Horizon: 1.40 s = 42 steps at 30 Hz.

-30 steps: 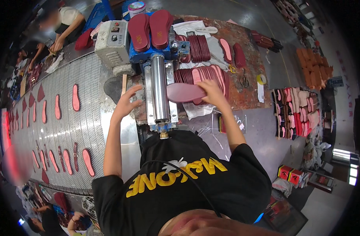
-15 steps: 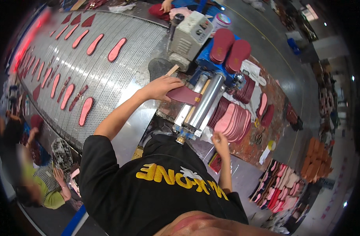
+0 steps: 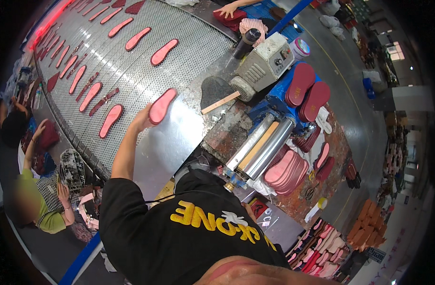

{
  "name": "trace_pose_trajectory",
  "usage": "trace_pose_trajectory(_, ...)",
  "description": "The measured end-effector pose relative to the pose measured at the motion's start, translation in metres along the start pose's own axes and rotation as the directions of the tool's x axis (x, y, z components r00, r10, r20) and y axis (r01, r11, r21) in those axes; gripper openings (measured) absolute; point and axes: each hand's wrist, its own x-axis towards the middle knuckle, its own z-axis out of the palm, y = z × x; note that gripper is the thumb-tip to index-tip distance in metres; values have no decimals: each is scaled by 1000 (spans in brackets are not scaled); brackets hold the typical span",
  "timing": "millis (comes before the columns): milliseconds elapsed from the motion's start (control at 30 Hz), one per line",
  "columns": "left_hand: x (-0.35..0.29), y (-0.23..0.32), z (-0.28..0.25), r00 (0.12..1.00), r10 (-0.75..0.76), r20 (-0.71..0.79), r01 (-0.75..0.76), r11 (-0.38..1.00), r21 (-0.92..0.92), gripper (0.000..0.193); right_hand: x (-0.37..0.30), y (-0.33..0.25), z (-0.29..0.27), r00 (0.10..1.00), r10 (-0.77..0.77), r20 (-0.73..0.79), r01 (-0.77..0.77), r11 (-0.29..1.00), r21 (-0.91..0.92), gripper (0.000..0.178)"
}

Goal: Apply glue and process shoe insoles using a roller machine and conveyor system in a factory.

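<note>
My left hand (image 3: 144, 118) is stretched out to the near edge of the mesh conveyor (image 3: 146, 71), closed on the heel end of an insole (image 3: 164, 105). This insole has its pink face up and a maroon rim. It lies over the smooth metal plate (image 3: 167, 147) at the conveyor's end. Of my right arm only a sliver of skin shows beside my black shirt, and its fingers are hidden. The roller machine (image 3: 260, 152), with shiny metal rollers, stands to the right with no insole across it.
Several pink insoles and strap pieces lie in rows on the conveyor. Maroon insoles (image 3: 314, 100) rest on the machine's blue housing. A stack of insoles (image 3: 286, 171) sits on the worn table (image 3: 293, 204). Co-workers are at the left (image 3: 51, 209) and far side.
My left hand has carried an insole from the rollers leftward to the conveyor's end, and its pink side now faces up. My right hand has left the insole stack. The view has shifted.
</note>
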Motion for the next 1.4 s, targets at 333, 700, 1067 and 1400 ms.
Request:
trace_pose_trajectory(333, 62, -16, -84, 889, -19, -457, 44, 998, 44, 42, -52, -89, 67, 966, -255, -39, 247, 958, -144, 19)
trace_pose_trajectory(700, 192, 38, 38, 995, 23, -100, -11, 992, 127, 38, -89, -50, 92, 950, -285, -127, 283, 958, -38, 28)
trace_pose_trajectory(1067, 131, -4, 46, 998, -45, 50, 29, 957, 288, 26, -142, -172, -30, 245, -633, -734, 403, 755, -517, 39)
trace_pose_trajectory(1400, -32, -123, 134, 989, -143, 37, 115, 902, 417, 26, -96, -221, -105, 297, -354, -887, 138, 935, -327, 112)
